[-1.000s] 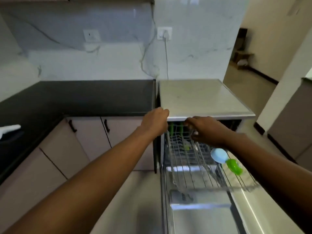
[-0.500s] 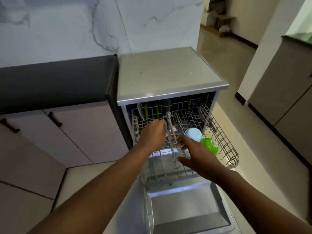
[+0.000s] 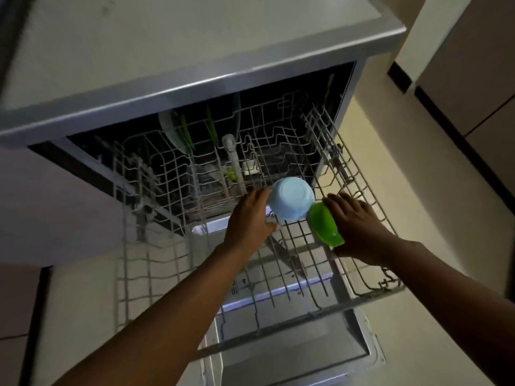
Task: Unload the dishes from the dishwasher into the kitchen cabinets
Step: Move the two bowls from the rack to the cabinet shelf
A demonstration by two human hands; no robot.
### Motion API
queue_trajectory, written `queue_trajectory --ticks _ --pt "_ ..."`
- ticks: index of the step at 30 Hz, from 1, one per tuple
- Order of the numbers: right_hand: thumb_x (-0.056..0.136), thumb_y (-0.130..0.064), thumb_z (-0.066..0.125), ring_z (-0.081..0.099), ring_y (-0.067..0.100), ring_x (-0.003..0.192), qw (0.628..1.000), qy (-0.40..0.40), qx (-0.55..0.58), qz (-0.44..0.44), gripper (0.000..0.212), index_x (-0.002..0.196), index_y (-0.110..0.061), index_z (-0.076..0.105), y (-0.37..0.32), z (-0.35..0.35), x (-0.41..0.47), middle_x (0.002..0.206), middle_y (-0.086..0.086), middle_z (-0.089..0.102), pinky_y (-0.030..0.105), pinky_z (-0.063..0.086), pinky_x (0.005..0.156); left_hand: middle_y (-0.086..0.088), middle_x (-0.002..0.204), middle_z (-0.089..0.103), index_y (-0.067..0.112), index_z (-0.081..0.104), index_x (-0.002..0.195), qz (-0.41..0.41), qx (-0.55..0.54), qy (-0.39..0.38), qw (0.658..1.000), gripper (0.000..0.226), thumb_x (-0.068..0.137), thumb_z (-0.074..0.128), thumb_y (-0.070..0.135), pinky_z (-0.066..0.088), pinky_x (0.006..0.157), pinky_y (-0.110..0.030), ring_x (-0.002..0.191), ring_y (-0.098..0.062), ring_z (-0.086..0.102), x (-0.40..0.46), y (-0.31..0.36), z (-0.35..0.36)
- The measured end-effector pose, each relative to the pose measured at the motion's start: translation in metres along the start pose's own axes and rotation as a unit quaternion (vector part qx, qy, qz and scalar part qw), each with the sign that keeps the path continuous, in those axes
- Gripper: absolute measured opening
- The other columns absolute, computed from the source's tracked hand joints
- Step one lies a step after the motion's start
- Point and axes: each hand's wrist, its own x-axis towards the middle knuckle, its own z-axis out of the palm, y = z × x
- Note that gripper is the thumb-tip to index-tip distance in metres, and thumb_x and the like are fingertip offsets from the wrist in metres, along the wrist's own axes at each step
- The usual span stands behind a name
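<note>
no readable text, brand, number or sign shows anywhere. a small patch of dark marks sits on the open grey metal dishwasher door (image 3: 292,366), below the left hand (image 3: 248,218), too blurred to read.

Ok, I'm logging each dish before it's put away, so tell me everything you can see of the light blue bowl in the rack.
The light blue bowl is small, round and smooth, plastic by its look. It sits upside down, flat base toward the camera, tilted slightly, in the pulled-out upper rack. The left hand touches its left side; whether the fingers curl round it is unclear. On its right it meets the green bowl, which the right hand covers.
</note>
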Motion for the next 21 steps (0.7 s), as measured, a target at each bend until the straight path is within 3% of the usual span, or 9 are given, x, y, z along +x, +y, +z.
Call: queue_trajectory --ticks 3,6,8,11,13,16,18,21 --pt "0.080 -0.045 0.067 -0.010 0.038 0.146 0.989 -0.009 -0.148 -0.018 0.108 0.151 -0.002 -0.002 0.011 0.012 0.011 0.159 0.020 0.006 0.046 -0.007 0.117 -0.009 0.149 0.037 0.012 0.036 0.144 0.030 -0.003 0.002 1.000 0.084 0.073 0.079 0.016 0.034 0.110 -0.041 0.137 -0.029 0.035 0.026 0.004 0.014" --pt "0.058 -0.049 0.084 0.014 0.040 0.144 0.980 -0.020 -0.196 -0.023 0.120 0.148 0.001 0.022 0.012 0.026 0.023 0.150 0.026 0.030 0.045 -0.018 0.113 -0.010 0.154 0.029 0.010 0.029 0.148 0.062 0.023 -0.013 0.998 0.099 0.067 0.084 0.024 0.026 0.113 -0.040 0.142 -0.029 0.027 0.046 0.009 0.022" --pt "0.052 -0.050 0.086 0.024 0.041 0.141 0.979 -0.021 -0.202 -0.020 0.121 0.147 -0.001 0.028 0.010 0.026 0.028 0.144 0.025 0.041 0.046 -0.006 0.115 -0.008 0.156 0.024 0.012 0.023 0.150 0.076 0.050 -0.036 0.995 0.110 0.062 0.087 0.030 0.025 0.114 -0.041 0.143 -0.028 0.023 0.056 0.012 0.026" --pt "0.077 -0.051 0.069 0.008 0.038 0.145 0.986 0.019 -0.164 -0.029 0.107 0.151 -0.009 0.005 0.010 0.026 0.030 0.153 0.020 0.026 0.047 0.002 0.117 -0.006 0.159 0.014 0.016 0.016 0.151 0.101 0.098 -0.088 0.986 0.119 0.059 0.088 0.037 0.020 0.117 -0.041 0.146 -0.026 0.014 0.068 0.010 0.031" --pt "0.076 -0.052 0.068 0.009 0.037 0.145 0.988 0.020 -0.149 -0.030 0.104 0.152 -0.013 0.009 0.010 0.023 0.029 0.153 0.019 0.027 0.050 0.005 0.117 -0.005 0.160 0.009 0.019 0.014 0.152 0.115 0.121 -0.110 0.980 0.121 0.058 0.088 0.040 0.017 0.116 -0.040 0.147 -0.026 0.010 0.074 0.008 0.034" --pt "0.045 -0.056 0.084 0.040 0.044 0.129 0.994 -0.018 -0.103 -0.022 0.113 0.140 -0.012 0.042 0.008 0.016 0.018 0.130 0.023 0.052 0.057 0.032 0.105 -0.004 0.158 0.012 0.024 0.016 0.151 0.130 0.143 -0.127 0.973 0.120 0.057 0.088 0.036 0.027 0.112 -0.042 0.144 -0.027 0.012 0.081 0.010 0.038" --pt "0.031 -0.055 0.087 0.055 0.040 0.111 0.999 0.023 -0.038 -0.016 0.115 0.132 -0.013 0.049 0.007 0.014 0.007 0.117 0.020 0.058 0.055 0.046 0.092 -0.003 0.152 0.021 0.024 0.023 0.150 0.132 0.118 -0.126 0.976 0.117 0.054 0.090 0.033 0.037 0.105 -0.043 0.140 -0.028 0.022 0.082 0.012 0.037" --pt "0.053 -0.044 0.085 0.051 0.029 0.111 0.997 0.049 0.060 -0.024 0.108 0.143 -0.015 0.034 -0.003 0.004 -0.013 0.129 0.015 0.041 0.041 0.049 0.092 -0.004 0.145 0.030 0.022 0.029 0.147 0.118 0.057 -0.080 0.988 0.114 0.052 0.090 0.032 0.041 0.101 -0.046 0.132 -0.030 0.032 0.075 0.014 0.028"
